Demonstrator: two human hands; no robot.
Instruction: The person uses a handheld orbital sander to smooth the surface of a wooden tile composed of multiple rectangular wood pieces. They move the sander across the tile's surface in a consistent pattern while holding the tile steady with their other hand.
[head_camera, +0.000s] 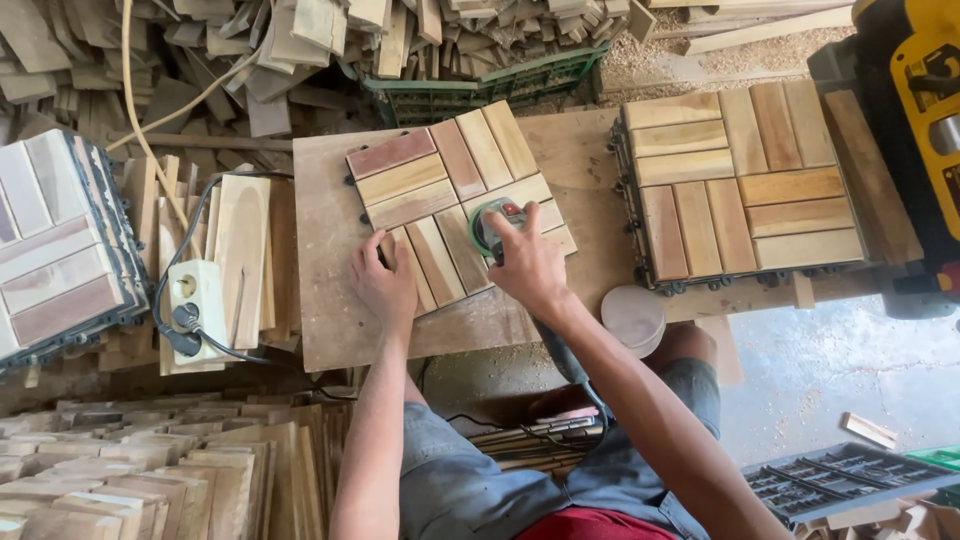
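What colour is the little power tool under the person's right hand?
Green with a red button, seen in the head view: the sander under the right hand.

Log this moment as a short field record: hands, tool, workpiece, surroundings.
left hand: flat on the wooden slat tile, at its near-left corner
right hand: gripping the green sander on top of the tile
bench: plywood board under the tile
right of it: stacked slat tiles
left of it: power strip with plug
behind: green crate, wood offcuts

Tan and reddish-brown slatted wooden tile (450, 190) in parquet blocks, green sander (497, 225) on it, white power strip (197, 300) left of tile
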